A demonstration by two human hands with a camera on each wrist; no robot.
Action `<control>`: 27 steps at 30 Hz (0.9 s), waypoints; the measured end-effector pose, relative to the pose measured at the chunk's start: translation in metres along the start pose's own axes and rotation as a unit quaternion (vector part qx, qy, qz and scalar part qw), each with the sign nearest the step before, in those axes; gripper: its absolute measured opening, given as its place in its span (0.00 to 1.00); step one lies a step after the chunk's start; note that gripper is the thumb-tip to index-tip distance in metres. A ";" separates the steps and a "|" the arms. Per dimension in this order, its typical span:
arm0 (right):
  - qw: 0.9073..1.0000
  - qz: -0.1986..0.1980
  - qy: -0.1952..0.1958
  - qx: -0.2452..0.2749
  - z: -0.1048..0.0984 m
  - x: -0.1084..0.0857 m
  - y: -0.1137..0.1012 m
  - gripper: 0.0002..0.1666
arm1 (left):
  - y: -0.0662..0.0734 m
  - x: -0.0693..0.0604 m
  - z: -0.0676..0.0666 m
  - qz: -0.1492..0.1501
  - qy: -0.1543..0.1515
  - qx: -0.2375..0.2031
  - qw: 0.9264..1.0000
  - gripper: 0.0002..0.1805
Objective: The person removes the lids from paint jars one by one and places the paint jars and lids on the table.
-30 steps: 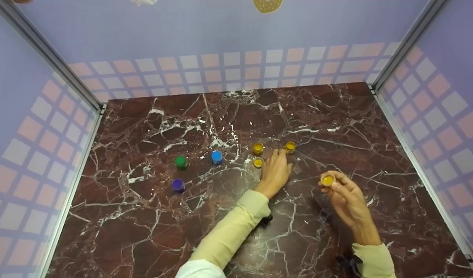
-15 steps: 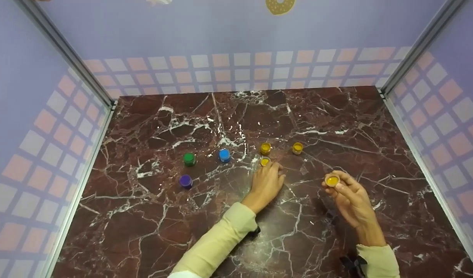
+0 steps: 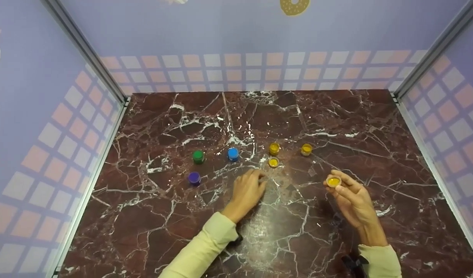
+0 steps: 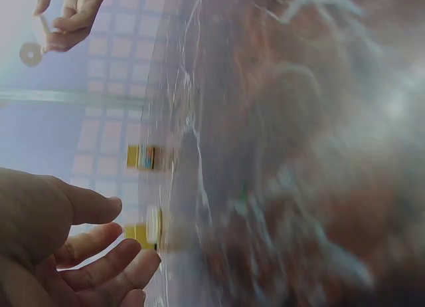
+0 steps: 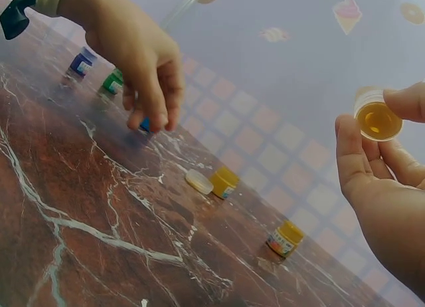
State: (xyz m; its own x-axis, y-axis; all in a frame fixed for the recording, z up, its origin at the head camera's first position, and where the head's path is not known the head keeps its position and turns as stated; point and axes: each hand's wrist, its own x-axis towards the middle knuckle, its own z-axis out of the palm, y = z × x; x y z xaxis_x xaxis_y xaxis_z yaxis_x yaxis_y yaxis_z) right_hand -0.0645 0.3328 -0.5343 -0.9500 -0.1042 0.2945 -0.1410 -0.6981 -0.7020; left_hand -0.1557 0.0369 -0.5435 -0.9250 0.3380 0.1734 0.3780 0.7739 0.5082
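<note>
My right hand (image 3: 354, 200) pinches a small translucent jar lid (image 5: 378, 119) between thumb and fingers, its yellow-coated inside facing up in the head view. A similar lid (image 3: 273, 162) lies on the table, against the front of a yellow paint jar (image 3: 274, 148). Another yellow paint jar (image 3: 306, 149) stands to the right. My left hand (image 3: 246, 191) holds nothing; its fingers are loosely bent over the table, in front of the blue paint jar (image 3: 233, 154). In the left wrist view, a gap separates its thumb and fingers (image 4: 99, 267).
Toward the left stand a green paint jar (image 3: 198, 156) and a purple paint jar (image 3: 194, 178). Everything rests on a dark red marbled table (image 3: 163, 231). Lilac walls with a checked band (image 3: 252, 69) enclose its back and sides.
The left hand has drawn back from beside the right-hand yellow jar, past the lid on the table, leftward and nearer the person. The right hand keeps holding its lid in place.
</note>
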 end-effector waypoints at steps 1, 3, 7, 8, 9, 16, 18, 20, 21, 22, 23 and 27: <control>1.000 0.000 -0.003 -0.003 0.000 0.000 0.000 0.28 | -0.004 -0.001 -0.002 -0.005 0.002 0.000 1.000 0.13; 1.000 0.002 -0.006 -0.010 0.000 0.001 0.001 0.28 | -0.012 -0.003 -0.007 -0.018 0.009 0.004 1.000 0.12; 1.000 0.010 -0.013 -0.024 -0.001 0.002 0.003 0.29 | -0.026 -0.005 -0.017 -0.043 0.021 0.003 0.999 0.13; 0.999 0.011 -0.015 -0.028 -0.001 0.002 0.003 0.29 | -0.030 -0.005 -0.020 -0.049 0.024 0.004 0.998 0.13; 0.999 0.013 -0.016 -0.032 -0.001 0.002 0.004 0.30 | -0.033 -0.005 -0.022 -0.054 0.029 0.005 0.998 0.13; 0.998 0.016 -0.010 -0.054 0.000 0.001 0.006 0.30 | -0.054 -0.004 -0.036 -0.099 0.062 -0.013 0.993 0.14; 0.998 0.018 -0.009 -0.064 -0.001 0.000 0.006 0.30 | -0.059 -0.003 -0.039 -0.111 0.068 -0.020 0.991 0.15; 0.997 0.021 -0.014 -0.073 -0.001 0.000 0.007 0.29 | -0.063 0.000 -0.041 -0.122 0.074 -0.025 0.990 0.16; 0.997 0.022 -0.018 -0.077 -0.001 -0.001 0.007 0.29 | -0.065 0.002 -0.041 -0.126 0.077 -0.025 0.989 0.17; 0.996 0.025 -0.021 -0.080 -0.002 -0.001 0.007 0.29 | -0.067 0.004 -0.042 -0.130 0.080 -0.026 0.988 0.18; 0.996 0.029 -0.022 -0.079 -0.002 -0.001 0.007 0.29 | -0.069 0.006 -0.042 -0.133 0.082 -0.026 0.987 0.19; 0.995 0.047 -0.028 -0.079 -0.002 -0.001 0.006 0.31 | -0.076 0.014 -0.041 -0.144 0.090 -0.024 0.985 0.21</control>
State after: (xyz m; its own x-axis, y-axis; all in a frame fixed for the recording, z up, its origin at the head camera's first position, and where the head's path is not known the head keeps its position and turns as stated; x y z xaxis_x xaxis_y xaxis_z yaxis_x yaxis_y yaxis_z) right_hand -0.0644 0.3303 -0.5401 -0.9448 -0.2054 0.2551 -0.0987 -0.5642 -0.8197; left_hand -0.1988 -0.0394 -0.5448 -0.9870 0.0037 0.1607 0.1000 0.7966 0.5962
